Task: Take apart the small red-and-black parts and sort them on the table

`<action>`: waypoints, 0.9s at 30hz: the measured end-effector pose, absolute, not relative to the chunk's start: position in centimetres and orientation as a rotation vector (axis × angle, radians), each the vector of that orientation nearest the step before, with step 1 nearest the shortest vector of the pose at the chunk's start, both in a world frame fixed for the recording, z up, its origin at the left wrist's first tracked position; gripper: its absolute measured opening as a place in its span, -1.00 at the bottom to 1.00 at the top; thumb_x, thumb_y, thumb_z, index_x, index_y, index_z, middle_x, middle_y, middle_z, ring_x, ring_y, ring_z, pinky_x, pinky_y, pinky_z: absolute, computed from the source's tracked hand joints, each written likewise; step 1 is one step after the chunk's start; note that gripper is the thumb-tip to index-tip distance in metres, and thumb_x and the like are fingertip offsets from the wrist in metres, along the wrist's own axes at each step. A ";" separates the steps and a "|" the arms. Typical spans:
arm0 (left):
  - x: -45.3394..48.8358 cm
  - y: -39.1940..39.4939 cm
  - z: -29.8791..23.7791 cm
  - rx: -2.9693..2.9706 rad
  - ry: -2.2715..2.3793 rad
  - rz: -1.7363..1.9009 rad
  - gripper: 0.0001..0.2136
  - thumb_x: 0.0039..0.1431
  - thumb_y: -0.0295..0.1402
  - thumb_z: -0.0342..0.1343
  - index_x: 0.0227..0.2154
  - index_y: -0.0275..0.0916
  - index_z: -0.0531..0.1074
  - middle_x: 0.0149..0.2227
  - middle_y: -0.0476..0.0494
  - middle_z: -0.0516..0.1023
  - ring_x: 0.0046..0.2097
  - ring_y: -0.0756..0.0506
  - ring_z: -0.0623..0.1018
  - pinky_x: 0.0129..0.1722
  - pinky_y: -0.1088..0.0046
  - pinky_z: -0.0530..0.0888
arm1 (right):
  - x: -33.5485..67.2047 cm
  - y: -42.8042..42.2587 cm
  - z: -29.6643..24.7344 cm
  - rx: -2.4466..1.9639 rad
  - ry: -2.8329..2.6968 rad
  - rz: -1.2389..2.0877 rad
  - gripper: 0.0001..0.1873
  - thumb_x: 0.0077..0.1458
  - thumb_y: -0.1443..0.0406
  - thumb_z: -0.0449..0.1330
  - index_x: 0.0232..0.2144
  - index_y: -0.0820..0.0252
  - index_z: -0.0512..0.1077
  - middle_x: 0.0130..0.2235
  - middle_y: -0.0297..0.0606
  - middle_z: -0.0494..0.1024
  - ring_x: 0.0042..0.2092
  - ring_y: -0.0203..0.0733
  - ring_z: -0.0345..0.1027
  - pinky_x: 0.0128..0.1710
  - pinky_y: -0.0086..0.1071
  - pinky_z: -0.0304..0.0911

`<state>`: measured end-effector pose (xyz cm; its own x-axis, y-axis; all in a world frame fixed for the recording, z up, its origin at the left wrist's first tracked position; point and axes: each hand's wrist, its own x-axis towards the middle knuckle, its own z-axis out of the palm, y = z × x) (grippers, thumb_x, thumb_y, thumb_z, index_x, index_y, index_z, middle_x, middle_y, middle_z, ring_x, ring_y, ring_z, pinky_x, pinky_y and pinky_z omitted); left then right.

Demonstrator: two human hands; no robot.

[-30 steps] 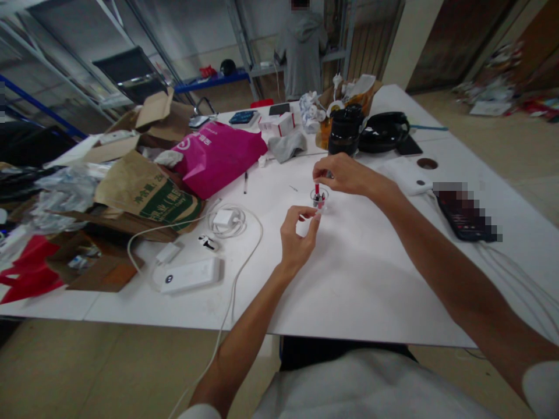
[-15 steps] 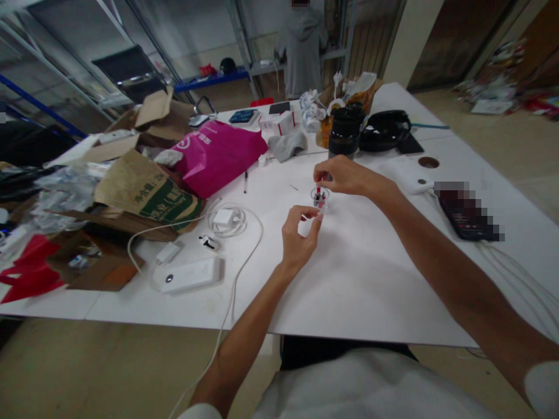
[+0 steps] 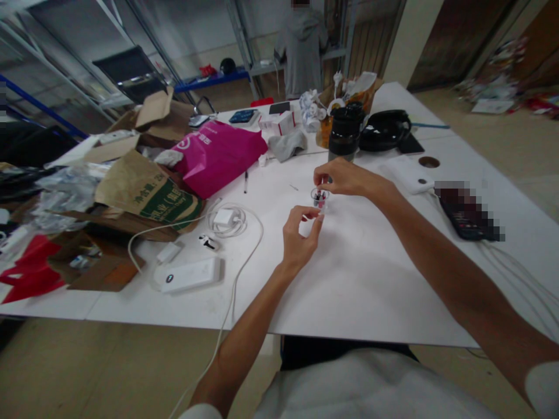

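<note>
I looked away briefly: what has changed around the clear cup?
The right hand moved slightly down toward the clear cup with the red piece it holds, less of which shows now. No release is visible. The left hand stays at the cup's near side; the pink bag is unmoved.

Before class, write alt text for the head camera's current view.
A person's right hand seems to pinch a red item at a small clear cup on a white table, the left hand at the cup's near side. A pink bag and coiled white cable lie at left; a dark bottle stands behind.
</note>
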<state>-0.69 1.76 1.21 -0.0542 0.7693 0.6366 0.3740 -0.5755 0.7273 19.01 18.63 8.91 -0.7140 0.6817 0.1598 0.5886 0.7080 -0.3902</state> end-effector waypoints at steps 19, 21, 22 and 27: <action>-0.6 1.7 1.3 1.895 1.206 1.652 -0.78 0.64 -0.08 0.31 -0.07 -0.12 0.61 -0.15 -0.14 0.71 -0.10 -0.16 0.65 -0.05 0.19 0.60 | 18.8 18.8 8.6 -0.994 -2.617 0.495 -0.91 0.25 0.39 0.42 -0.22 0.12 0.73 -0.21 -0.20 0.79 -0.18 -0.09 0.58 -0.11 -0.25 0.32; -0.6 1.7 1.3 1.894 1.196 1.658 -0.78 0.64 -0.09 0.31 -0.08 -0.11 0.62 -0.15 -0.14 0.71 -0.11 -0.16 0.65 -0.05 0.18 0.59 | 18.8 18.8 8.5 -0.986 -2.621 0.490 -0.90 0.24 0.39 0.42 -0.22 0.12 0.73 -0.21 -0.20 0.79 -0.18 -0.09 0.58 -0.11 -0.25 0.32; -0.6 1.7 1.3 1.895 1.193 1.660 -0.79 0.64 -0.10 0.31 -0.08 -0.11 0.62 -0.15 -0.15 0.71 -0.11 -0.16 0.65 -0.05 0.18 0.59 | 18.8 18.8 8.5 -0.988 -2.618 0.485 -0.90 0.24 0.39 0.42 -0.23 0.12 0.73 -0.21 -0.19 0.79 -0.18 -0.09 0.58 -0.11 -0.25 0.32; -0.6 1.7 1.2 1.902 1.179 1.670 -0.81 0.64 -0.13 0.31 -0.07 -0.12 0.61 -0.15 -0.14 0.71 -0.11 -0.16 0.65 -0.05 0.19 0.59 | 18.8 18.8 8.5 -0.997 -2.622 0.470 -0.88 0.24 0.42 0.40 -0.21 0.14 0.72 -0.20 -0.18 0.80 -0.19 -0.09 0.58 -0.12 -0.25 0.31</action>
